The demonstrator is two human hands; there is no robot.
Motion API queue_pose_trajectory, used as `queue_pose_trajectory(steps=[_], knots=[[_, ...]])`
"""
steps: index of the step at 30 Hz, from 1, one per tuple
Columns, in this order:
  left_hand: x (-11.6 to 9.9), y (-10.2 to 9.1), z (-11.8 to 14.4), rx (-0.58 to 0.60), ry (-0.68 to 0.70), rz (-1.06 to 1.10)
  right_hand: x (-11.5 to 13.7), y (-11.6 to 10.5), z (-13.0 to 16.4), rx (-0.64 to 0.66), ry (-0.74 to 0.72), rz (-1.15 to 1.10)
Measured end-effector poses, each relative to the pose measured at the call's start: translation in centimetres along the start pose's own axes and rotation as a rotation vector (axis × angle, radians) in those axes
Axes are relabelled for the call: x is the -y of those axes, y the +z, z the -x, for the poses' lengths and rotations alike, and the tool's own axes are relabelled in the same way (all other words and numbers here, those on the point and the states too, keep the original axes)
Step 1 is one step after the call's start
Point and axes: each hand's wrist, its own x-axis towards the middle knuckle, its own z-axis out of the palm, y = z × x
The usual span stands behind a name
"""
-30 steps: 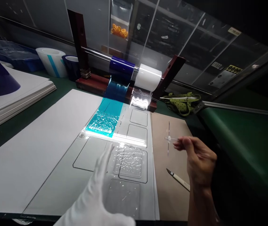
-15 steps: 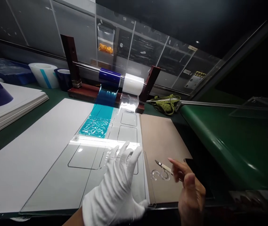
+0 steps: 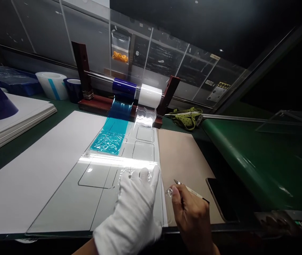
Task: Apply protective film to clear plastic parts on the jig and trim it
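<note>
My bare right hand (image 3: 190, 216) has slid left, pinching a small clear piece (image 3: 169, 192) beside the scalpel (image 3: 190, 190), while my gloved left hand (image 3: 137, 209) lies flat, holding nothing, on the clear sheet (image 3: 87, 198).

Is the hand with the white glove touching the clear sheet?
Touching. The head view shows the gloved left hand lying flat on the clear sheet, fingers spread over it, with no gap.

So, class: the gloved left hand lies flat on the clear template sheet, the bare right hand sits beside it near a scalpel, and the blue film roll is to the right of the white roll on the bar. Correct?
Not quite. In the head view the blue film roll sits to the left of the white roll on the bar. The rest holds: the gloved left hand lies flat on the clear template sheet, and the bare right hand is beside it near the scalpel.
</note>
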Motion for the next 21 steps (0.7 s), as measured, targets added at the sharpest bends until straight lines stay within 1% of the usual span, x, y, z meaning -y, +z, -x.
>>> queue_pose_trajectory(steps=[3, 5, 7, 9, 10, 12, 14, 16, 17, 18, 20, 21], knots=[[0.3, 1.2, 0.4, -0.101, 0.041, 0.109, 0.6, 0.0, -0.3, -0.014, -0.076, 0.112], [0.4, 1.8, 0.7, -0.133, 0.050, 0.181, 0.8, 0.1, -0.5, -0.019, -0.088, 0.132], [0.3, 2.0, 0.9, -0.146, 0.042, 0.222, 0.7, 0.1, -0.4, -0.032, -0.074, 0.118], [0.2, 1.8, 0.9, -0.150, 0.021, 0.244, 0.4, -0.1, -0.2, -0.041, -0.013, 0.041], [0.3, 1.6, 0.9, -0.144, -0.001, 0.232, 0.2, -0.2, 0.0, -0.030, 0.050, -0.029], [0.8, 1.3, 0.7, -0.115, -0.004, 0.211, -0.1, -0.5, 0.4, 0.019, 0.240, -0.240], [1.8, 1.5, 0.5, -0.071, 0.086, 0.283, -0.2, -0.7, 0.6, 0.103, 0.463, -0.518], [2.6, 2.5, 0.0, -0.088, 0.231, 0.472, -0.3, -0.6, 0.5, 0.157, 0.618, -0.779], [2.9, 3.1, -0.2, -0.121, 0.287, 0.577, -0.3, -0.5, 0.3, 0.169, 0.662, -0.882], [3.0, 3.8, -0.4, -0.157, 0.313, 0.658, -0.3, -0.4, 0.1, 0.169, 0.690, -0.961], [2.7, 5.0, -1.0, -0.229, 0.339, 0.753, -0.4, -0.3, -0.2, 0.156, 0.707, -1.062], [2.4, 5.2, -1.2, -0.247, 0.349, 0.776, -0.6, -0.4, -0.4, 0.159, 0.707, -1.090]])
